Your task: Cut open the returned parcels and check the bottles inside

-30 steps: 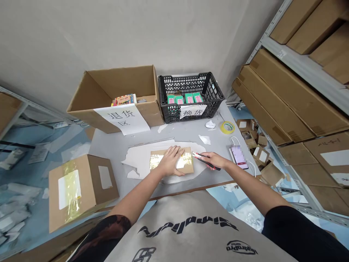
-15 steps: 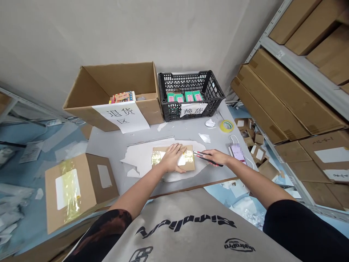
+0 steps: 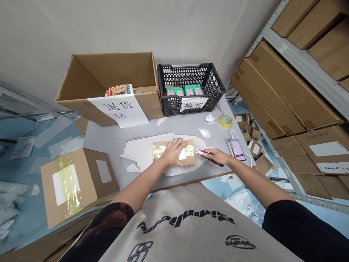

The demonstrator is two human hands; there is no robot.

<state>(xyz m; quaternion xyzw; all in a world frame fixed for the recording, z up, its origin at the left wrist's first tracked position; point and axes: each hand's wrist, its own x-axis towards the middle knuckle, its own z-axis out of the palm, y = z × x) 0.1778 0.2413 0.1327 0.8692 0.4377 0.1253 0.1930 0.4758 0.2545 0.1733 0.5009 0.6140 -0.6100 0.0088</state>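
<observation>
A small flat cardboard parcel (image 3: 189, 154) with shiny yellow tape lies on a white torn sheet (image 3: 139, 154) in the middle of the grey table (image 3: 109, 140). My left hand (image 3: 174, 153) rests flat on top of the parcel, fingers stretched out. My right hand (image 3: 216, 156) is closed on a red and black utility knife (image 3: 204, 154). The knife's tip points left at the parcel's right edge.
A large open cardboard box (image 3: 109, 78) with a paper sign and a black plastic crate (image 3: 191, 85) of green-pink packs stand at the back. A tape roll (image 3: 227, 120) and a phone (image 3: 237, 149) lie right. A taped box (image 3: 73, 183) sits left. Shelves of cartons (image 3: 286, 91) rise right.
The camera view has tilted slightly, shifting everything a little. My right hand with the knife has edged closer to the parcel's right edge. My left hand stays on the parcel.
</observation>
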